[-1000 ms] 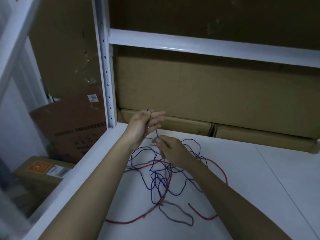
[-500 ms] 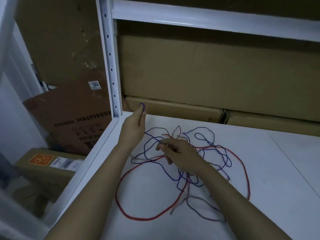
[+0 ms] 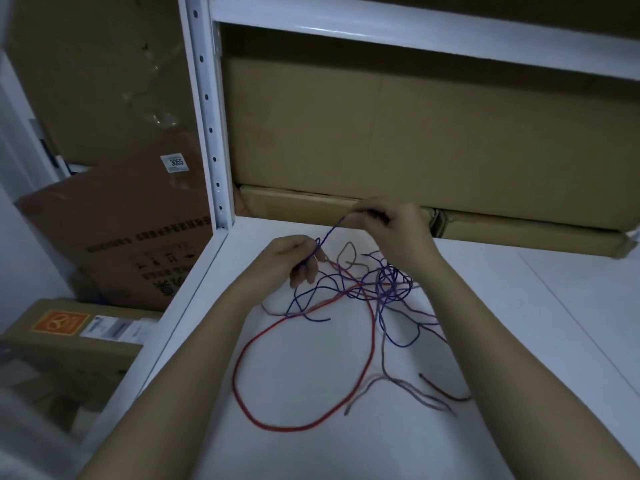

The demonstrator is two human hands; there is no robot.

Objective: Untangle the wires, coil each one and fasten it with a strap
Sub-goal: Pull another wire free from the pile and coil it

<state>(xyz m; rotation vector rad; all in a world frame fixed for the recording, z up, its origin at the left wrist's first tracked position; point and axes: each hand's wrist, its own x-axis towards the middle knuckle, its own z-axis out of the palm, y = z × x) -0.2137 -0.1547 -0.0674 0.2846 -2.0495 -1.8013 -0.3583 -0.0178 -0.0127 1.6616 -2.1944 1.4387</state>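
The flat white metal shelf board [image 3: 467, 427] carries a loose tangle of thin wires: a red wire [image 3: 239, 362] forming a wide loop at the front, a blue wire [image 3: 389, 282] knotted in the centre, and a grey wire [image 3: 382, 358] trailing toward the front. Long flat brown cardboard boxes [image 3: 298, 204] lie on the board along its rear edge.

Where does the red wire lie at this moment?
In the head view, the red wire loops on the white shelf between the forearms, running up into the tangle below the right hand.
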